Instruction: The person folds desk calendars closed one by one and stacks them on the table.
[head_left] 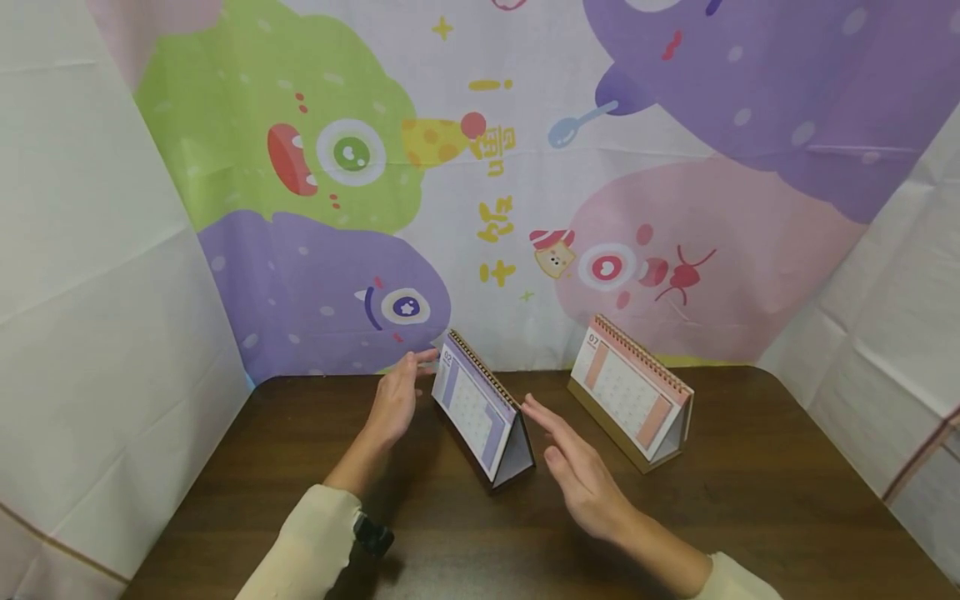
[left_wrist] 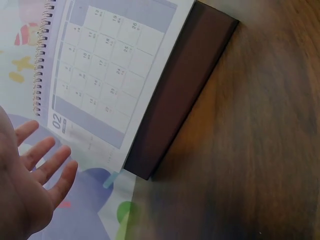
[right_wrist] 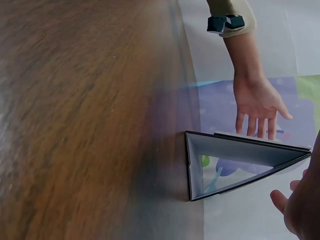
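Note:
A purple desk calendar [head_left: 471,412] marked 02 stands upright as a tent on the dark wooden table, its spiral binding along the top. My left hand [head_left: 397,402] is beside its far left end, fingers extended. In the left wrist view, the spread fingers of that hand [left_wrist: 22,175] appear near the 02 corner of the calendar page [left_wrist: 100,75]. At the other end is my right hand [head_left: 588,483], its straight fingertips close to the top corner. The right wrist view looks through the calendar's hollow triangular end [right_wrist: 194,172], with part of the right hand [right_wrist: 306,205] at the edge.
A pink desk calendar [head_left: 630,387] marked 07 stands to the right on the table [head_left: 465,542], behind the right hand. A cloth backdrop [head_left: 510,183] with cartoon figures hangs at the table's far edge, and white cloth [head_left: 97,250] borders the sides.

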